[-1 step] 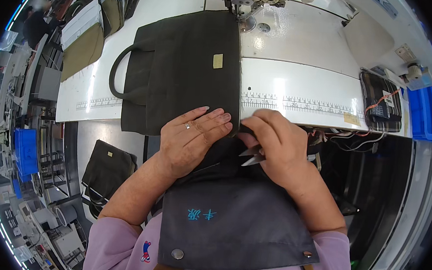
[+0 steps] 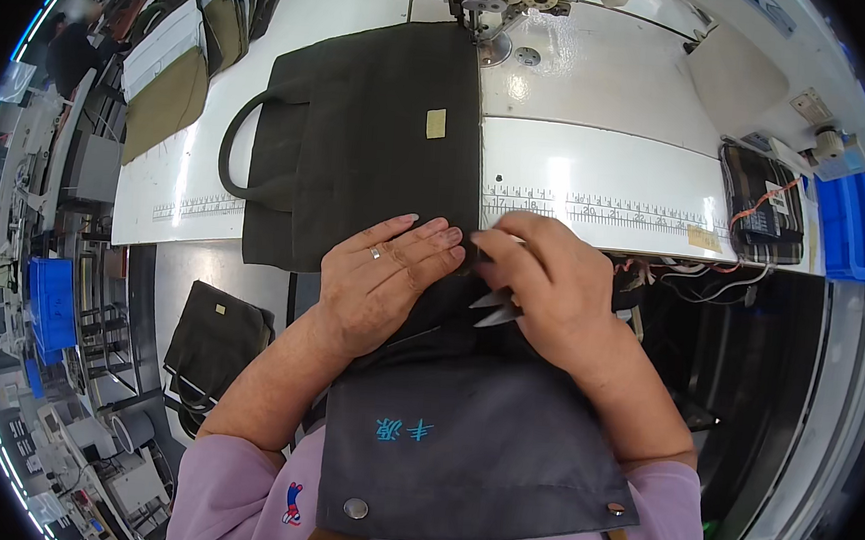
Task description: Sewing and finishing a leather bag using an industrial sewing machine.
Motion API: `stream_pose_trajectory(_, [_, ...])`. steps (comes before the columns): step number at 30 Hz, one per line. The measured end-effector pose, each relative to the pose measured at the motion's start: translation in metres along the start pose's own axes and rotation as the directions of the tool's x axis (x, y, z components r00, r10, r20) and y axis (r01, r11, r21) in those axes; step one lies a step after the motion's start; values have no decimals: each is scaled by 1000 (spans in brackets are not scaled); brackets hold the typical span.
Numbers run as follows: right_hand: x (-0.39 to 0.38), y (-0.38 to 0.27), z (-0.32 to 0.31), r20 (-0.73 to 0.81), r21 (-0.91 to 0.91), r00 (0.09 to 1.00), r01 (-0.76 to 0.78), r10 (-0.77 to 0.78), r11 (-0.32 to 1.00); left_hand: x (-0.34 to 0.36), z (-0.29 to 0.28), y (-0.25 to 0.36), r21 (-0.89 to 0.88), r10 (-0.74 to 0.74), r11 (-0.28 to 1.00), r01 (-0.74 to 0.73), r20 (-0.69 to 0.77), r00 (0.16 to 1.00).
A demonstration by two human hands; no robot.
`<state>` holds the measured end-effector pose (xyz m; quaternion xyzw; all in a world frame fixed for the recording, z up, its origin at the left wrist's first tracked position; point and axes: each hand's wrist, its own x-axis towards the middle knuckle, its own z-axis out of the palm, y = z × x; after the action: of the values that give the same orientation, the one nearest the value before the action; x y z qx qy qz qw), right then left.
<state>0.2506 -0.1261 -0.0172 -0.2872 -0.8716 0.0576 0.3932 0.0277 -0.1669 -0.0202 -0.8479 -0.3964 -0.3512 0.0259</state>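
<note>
A dark olive fabric bag (image 2: 381, 146) lies flat on the white sewing table, its loop handle (image 2: 233, 146) toward the left and a small yellow patch (image 2: 436, 124) on its face. My left hand (image 2: 382, 272), with a ring on one finger, rests flat and open on the bag's near right corner. Right beside that corner, my right hand (image 2: 552, 278) is curled around a pair of thread snips (image 2: 498, 310), whose metal blades stick out of the palm toward me. Its thumb and forefinger come close to the bag's edge; whether they pinch something there is hidden.
A sewing machine (image 2: 491, 8) stands beyond the bag's far right corner. Ruler markings (image 2: 597, 211) run along the table's front. Fabric pieces (image 2: 169, 91) are stacked at the back left. A similar bag (image 2: 217, 340) lies lower left. A plaid bundle (image 2: 763, 208) sits at the right end.
My right hand has shifted slightly left and away from me, closer to the bag's edge, carrying the snips along. The left hand and the bag stay in place.
</note>
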Motion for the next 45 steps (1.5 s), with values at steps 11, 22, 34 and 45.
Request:
stream_pose_trajectory(11, [35, 5, -12, 27, -40, 951, 309, -308, 950, -15, -51, -31, 411, -141, 905, 113, 38, 989])
stream_pose_trajectory(22, [30, 4, -5, 154, -36, 954, 264, -256, 964, 15, -101, -36, 163, -208, 977, 136, 614, 761])
stream_pose_trajectory(34, [46, -5, -14, 5, -79, 964, 266, -266, 961, 8, -53, -18, 486, -253, 851, 198, 49, 966])
stream_pose_trajectory(45, [36, -2, -3, 61, -39, 968, 246, -243, 969, 15, -54, -32, 346, 5, 934, -87, 231, 973])
